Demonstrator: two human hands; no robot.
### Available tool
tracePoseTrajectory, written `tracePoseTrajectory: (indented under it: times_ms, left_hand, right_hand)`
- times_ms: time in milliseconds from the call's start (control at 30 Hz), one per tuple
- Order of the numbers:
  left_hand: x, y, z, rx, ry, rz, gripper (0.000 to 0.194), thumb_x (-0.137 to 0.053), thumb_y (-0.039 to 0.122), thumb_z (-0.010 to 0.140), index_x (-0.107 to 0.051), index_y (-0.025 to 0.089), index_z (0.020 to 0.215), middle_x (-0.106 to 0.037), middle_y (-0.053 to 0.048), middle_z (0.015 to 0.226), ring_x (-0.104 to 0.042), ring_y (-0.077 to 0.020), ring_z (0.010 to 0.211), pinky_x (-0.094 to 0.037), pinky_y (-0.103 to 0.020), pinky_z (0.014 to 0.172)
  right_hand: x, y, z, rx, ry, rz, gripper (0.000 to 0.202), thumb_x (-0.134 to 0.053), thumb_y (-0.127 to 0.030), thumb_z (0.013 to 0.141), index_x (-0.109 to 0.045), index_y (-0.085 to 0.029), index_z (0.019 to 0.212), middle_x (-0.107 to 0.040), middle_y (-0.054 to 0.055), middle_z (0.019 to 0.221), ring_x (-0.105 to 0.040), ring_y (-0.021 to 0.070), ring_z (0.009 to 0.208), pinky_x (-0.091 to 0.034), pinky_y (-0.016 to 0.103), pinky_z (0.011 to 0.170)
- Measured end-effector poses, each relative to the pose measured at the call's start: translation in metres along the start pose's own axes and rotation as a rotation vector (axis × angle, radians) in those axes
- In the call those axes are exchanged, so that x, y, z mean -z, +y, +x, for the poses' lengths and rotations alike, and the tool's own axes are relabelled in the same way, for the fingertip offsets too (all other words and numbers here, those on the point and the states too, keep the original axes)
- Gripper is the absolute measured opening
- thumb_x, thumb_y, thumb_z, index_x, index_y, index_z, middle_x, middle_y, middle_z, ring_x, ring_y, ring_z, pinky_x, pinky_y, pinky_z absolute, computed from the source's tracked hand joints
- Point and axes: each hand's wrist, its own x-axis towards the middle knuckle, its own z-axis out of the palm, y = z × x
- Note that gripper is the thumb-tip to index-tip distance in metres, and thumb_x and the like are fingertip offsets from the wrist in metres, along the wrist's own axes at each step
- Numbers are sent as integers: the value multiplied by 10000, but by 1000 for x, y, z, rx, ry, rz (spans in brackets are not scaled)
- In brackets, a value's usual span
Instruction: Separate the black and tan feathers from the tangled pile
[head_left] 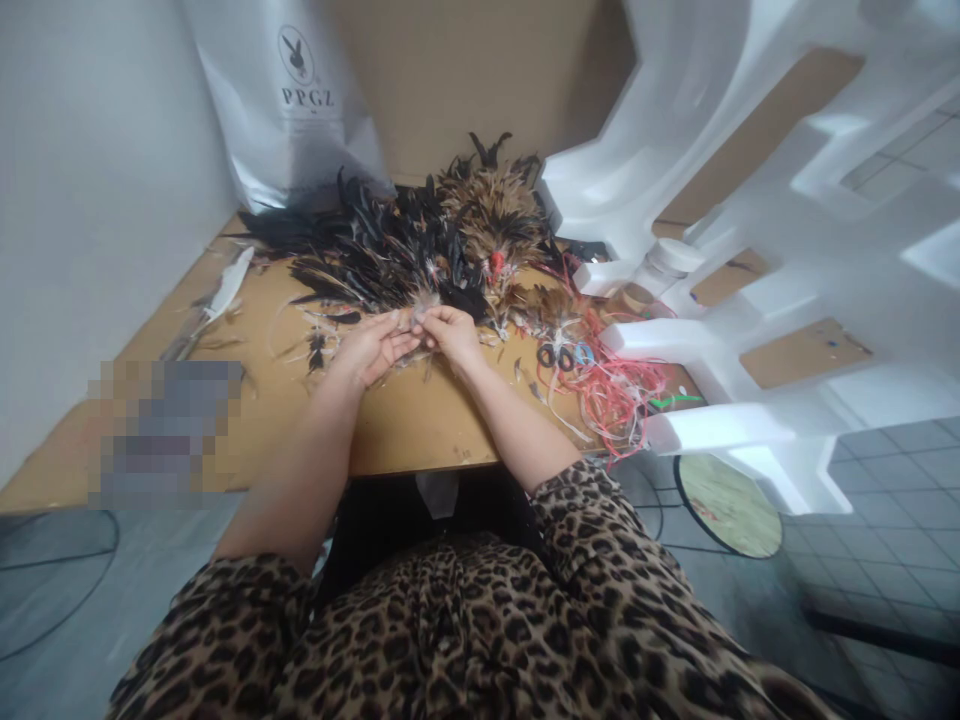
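Observation:
My left hand (pixel 375 346) is turned palm up over the table, its thumb and forefinger closed on a small pale brownish feather (pixel 426 301) while the other fingers curl loosely. Against it, my right hand (pixel 453 335) pinches the same feather at its lower end. Just beyond both hands lies a broad heap of black feathers (pixel 390 235). To its right, a bundle of brown feathers (pixel 495 215) shows a bit of red near its base. Smaller brown feathers (pixel 551 305) lie right of my right hand.
Scissors (pixel 556 358) with black handles lie beside tangled pink and white strips (pixel 615 395). White foam pieces (pixel 697 430) crowd the right side. A white feather (pixel 231 282) lies left on the wooden table (pixel 420 440). Behind stands a silvery bag (pixel 300 140). A round stool (pixel 727 505) is below right.

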Motion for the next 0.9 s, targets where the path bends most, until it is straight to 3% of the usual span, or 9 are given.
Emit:
tracePoseTrajectory:
  times_ms: [267,433,667,900]
  left_hand:
    - [-2,-7,1,-80,-16,192,238,-675,164,719,-666,101,948,-684,-63,812,-651,-94,713,-535,-232,750]
    - [-4,-12,1,-134,86,273,231,-655,134,715,-662,107,944,-670,-30,703,-644,-91,626,-547,-223,674]
    - [-5,-14,2,-192,73,435,201,-600,143,752,-670,112,938,-655,-23,686,-625,-76,579,-524,-183,592]
    - [-6,-12,-1,-248,151,562,197,-625,150,722,-693,141,906,-645,3,638,-560,-58,511,-475,-157,521]
  right_hand:
    - [0,-3,-1,-66,37,-15,204,-711,-302,620,-589,-138,619,-573,-44,492,-368,19,376,-277,161,380]
    - [1,-3,-1,-71,14,-16,197,-701,-305,630,-604,-134,631,-609,-25,529,-388,20,367,-271,158,357]
    - [3,-1,-1,-59,-4,-59,235,-704,-343,646,-603,-133,612,-613,-15,532,-441,25,400,-313,142,368]
    - [2,4,-1,-51,-77,-85,286,-711,-391,633,-592,-132,614,-610,3,539,-533,62,471,-377,161,420]
